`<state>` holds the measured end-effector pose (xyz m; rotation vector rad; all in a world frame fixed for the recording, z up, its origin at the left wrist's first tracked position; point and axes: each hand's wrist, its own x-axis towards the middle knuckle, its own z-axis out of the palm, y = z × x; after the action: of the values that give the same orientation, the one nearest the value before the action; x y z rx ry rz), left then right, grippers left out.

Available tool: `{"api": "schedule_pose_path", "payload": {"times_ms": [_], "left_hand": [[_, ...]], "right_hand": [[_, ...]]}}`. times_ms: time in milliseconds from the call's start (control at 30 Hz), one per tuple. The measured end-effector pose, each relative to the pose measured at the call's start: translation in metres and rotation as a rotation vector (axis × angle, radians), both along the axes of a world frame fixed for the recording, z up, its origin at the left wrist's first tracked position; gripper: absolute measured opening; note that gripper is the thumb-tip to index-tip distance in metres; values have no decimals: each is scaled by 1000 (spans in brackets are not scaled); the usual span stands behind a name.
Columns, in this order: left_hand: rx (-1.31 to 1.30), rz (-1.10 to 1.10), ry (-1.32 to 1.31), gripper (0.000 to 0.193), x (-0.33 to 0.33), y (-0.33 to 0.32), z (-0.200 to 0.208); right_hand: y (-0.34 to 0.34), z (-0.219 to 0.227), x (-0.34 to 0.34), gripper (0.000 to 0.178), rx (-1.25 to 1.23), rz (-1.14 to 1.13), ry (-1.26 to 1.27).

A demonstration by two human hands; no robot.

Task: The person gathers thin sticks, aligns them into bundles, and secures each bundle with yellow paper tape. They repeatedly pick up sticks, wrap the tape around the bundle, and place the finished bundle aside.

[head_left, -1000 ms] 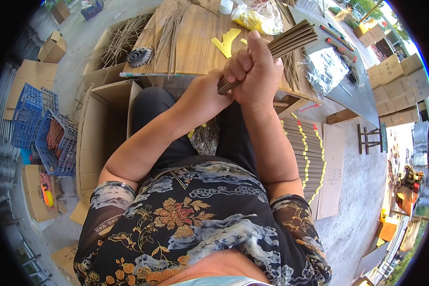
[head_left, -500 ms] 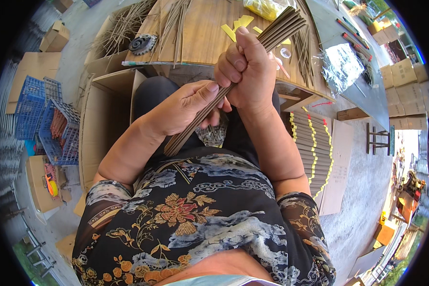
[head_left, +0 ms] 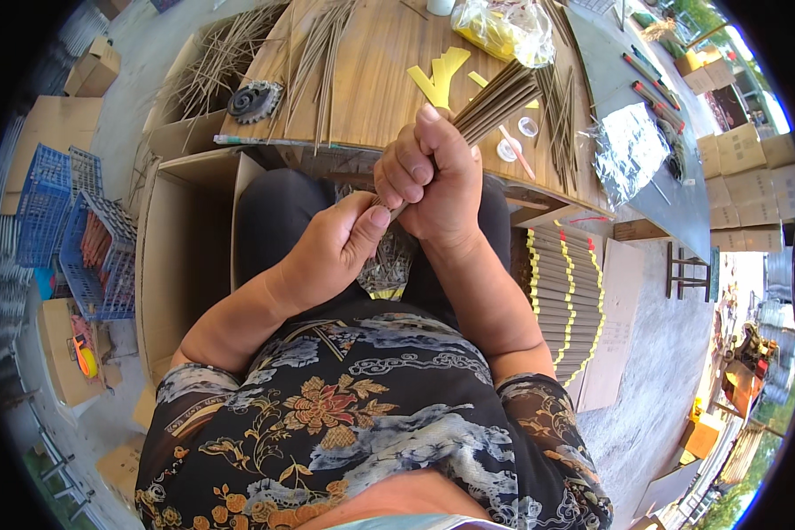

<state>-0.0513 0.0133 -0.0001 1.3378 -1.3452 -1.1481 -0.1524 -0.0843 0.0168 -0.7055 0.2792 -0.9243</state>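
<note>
Fingers of both the right hand (head_left: pixel 433 185) and left hand (head_left: pixel 331 252) clench the stick bundle (head_left: pixel 495 102) over the table edge (head_left: pixel 327 155).

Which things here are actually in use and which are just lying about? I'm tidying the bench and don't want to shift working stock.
In use:
right hand gripping the bundle of thin sticks
left hand at the bundle's lower end

Lying about:
yellow paper strips
clear plastic bag
dark gear-shaped wheel
blue crates
open cardboard box

A dark gear (head_left: pixel 254 101) and yellow paper strips (head_left: pixel 439 74) lie on the wooden table (head_left: pixel 375 97).
</note>
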Motion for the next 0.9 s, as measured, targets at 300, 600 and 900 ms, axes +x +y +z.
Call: {"api": "schedule_pose_path", "payload": {"times_ms": [300, 600, 900], "left_hand": [[-30, 84, -14, 34, 19, -8, -8], [126, 256, 355, 36, 59, -25, 4], [149, 243, 313, 39, 64, -23, 4]], "right_hand": [[-89, 22, 3, 40, -384, -218, -136], [-158, -131, 34, 66, -1100, -282, 1778], [-90, -141, 19, 46, -1396, -331, 1585]]}}
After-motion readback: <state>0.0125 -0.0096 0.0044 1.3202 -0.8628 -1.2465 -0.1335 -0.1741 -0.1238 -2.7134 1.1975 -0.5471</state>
